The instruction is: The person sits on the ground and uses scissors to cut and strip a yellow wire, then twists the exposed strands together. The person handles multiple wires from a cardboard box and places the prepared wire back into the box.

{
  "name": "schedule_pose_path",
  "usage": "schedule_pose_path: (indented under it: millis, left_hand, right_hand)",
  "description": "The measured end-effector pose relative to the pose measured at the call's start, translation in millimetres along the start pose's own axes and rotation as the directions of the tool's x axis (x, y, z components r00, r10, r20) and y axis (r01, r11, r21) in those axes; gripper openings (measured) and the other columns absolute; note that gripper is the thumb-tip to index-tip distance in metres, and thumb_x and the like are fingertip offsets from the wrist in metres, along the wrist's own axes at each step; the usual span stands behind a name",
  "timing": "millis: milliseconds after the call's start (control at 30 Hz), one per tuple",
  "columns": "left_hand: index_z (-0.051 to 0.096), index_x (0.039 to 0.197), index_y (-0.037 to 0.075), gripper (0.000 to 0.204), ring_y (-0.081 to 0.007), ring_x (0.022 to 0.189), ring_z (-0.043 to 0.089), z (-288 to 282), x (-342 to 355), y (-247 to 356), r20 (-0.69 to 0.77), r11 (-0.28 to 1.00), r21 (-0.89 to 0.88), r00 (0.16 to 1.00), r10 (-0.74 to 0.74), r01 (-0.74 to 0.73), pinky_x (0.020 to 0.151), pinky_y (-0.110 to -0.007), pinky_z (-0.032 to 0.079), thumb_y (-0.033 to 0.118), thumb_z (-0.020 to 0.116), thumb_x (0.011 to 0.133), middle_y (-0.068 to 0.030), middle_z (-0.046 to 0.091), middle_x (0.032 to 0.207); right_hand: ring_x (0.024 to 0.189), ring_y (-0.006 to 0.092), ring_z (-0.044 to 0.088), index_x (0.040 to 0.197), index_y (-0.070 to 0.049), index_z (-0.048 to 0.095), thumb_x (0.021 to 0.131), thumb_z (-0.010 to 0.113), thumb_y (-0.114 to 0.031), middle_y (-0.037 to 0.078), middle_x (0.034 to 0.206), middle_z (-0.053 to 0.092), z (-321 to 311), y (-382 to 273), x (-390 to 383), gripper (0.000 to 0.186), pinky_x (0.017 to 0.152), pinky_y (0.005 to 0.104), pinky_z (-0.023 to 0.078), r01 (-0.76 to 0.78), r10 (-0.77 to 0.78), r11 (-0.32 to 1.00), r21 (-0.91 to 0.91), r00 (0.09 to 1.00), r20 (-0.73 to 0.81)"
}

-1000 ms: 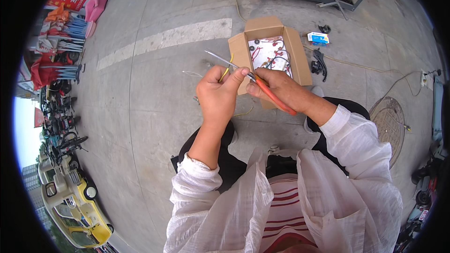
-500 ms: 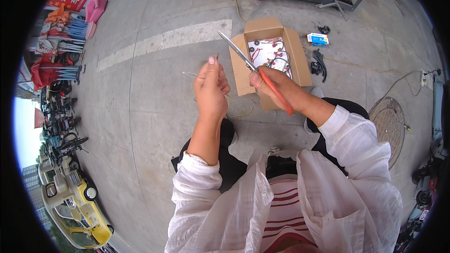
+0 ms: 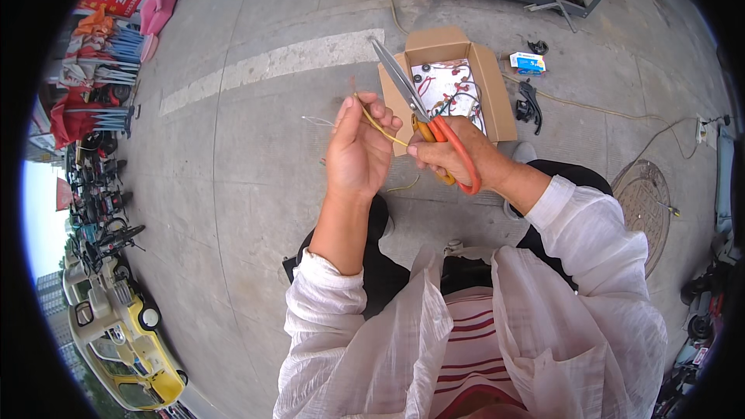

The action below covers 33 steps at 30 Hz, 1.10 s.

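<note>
We have a thin yellow wire strung between our two hands, just left of the open cardboard box. Our left hand pinches it between thumb and fingers near its upper end, where a reddish tip pokes up; the remaining fingers are curled loosely, with gaps between them. Our right hand is wrapped around the orange and yellow handles of a pair of scissors, its thumb up against the wire's other end. The blades point up and to the left, overlapping the box's left flap in our view; we cannot tell whether they are fully together. Inside the box we see a white sheet with dark and red bits on it. To its right, on the grey floor, lie a small blue and white packet and a black lever
</note>
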<state>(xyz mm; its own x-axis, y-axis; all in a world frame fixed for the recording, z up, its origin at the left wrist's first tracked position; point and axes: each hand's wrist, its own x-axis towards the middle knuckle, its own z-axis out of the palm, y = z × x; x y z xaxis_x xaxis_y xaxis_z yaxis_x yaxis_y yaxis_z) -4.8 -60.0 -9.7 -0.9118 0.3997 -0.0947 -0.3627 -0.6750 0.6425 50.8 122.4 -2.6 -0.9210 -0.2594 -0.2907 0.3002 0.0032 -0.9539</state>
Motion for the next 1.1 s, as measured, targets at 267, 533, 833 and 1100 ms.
schedule_pose_path:
  millis: [267, 533, 833, 1100]
  left_hand:
    - [0.066, 0.113, 0.001, 0.021, -0.0314, 0.103, 0.064, 17.7, -8.5, 22.1, 0.539, -0.265, 0.826, 0.834, 0.118, -0.497, 0.104, -0.045, 0.045, 0.011, 0.062, 0.096, -0.0116, 0.069, 0.104]
    - [0.067, 0.098, 0.004, 0.015, -0.0121, 0.073, 0.050, 13.7, -16.4, 14.7, -0.047, 0.387, 0.922, 0.994, 0.097, 0.006, 0.071, -0.029, 0.042, 0.016, 0.059, 0.101, 0.0020, 0.058, 0.079]
    - [0.062, 0.095, 0.005, 0.016, -0.0097, 0.069, 0.040, 9.6, -7.7, 15.0, -0.171, 0.775, 0.629, 0.982, 0.077, 0.049, 0.069, -0.027, 0.039, 0.016, 0.054, 0.103, 0.0031, 0.047, 0.075]
    - [0.060, 0.089, 0.006, 0.017, -0.0091, 0.074, 0.048, 7.5, -11.7, 8.8, -0.129, 0.650, 0.759, 0.987, 0.093, 0.038, 0.070, -0.026, 0.041, 0.014, 0.054, 0.102, 0.0012, 0.055, 0.079]
  right_hand:
    - [0.050, 0.0084, 0.045, 0.080, -0.002, 0.063, 0.091, 0.066, -0.026, -0.001, 0.058, 0.052, -23.8, -9.5, 4.4, 0.026, 0.051, 0.0273, 0.036, -0.045, 0.044, 0.999, 0.029, 0.998, 0.041]
    - [0.062, 0.0152, 0.055, 0.082, -0.001, 0.059, 0.095, 0.062, -0.056, 0.006, 0.065, 0.055, -36.3, -8.9, 3.3, 0.056, 0.060, 0.0319, 0.046, 0.098, -0.138, 0.961, -0.257, 0.980, -0.140]
    - [0.093, 0.0400, 0.067, 0.107, 0.004, 0.053, 0.089, 0.069, -0.055, 0.024, 0.101, 0.068, -20.0, -3.4, -5.4, 0.063, 0.081, 0.0454, 0.052, 0.129, -0.210, 0.682, -0.720, 0.977, -0.024]
    - [0.089, 0.0411, 0.068, 0.102, 0.004, 0.052, 0.087, 0.072, -0.054, 0.024, 0.098, 0.069, -14.5, -6.1, -2.7, 0.062, 0.078, 0.0459, 0.053, 0.107, -0.168, 0.703, -0.703, 0.986, -0.018]
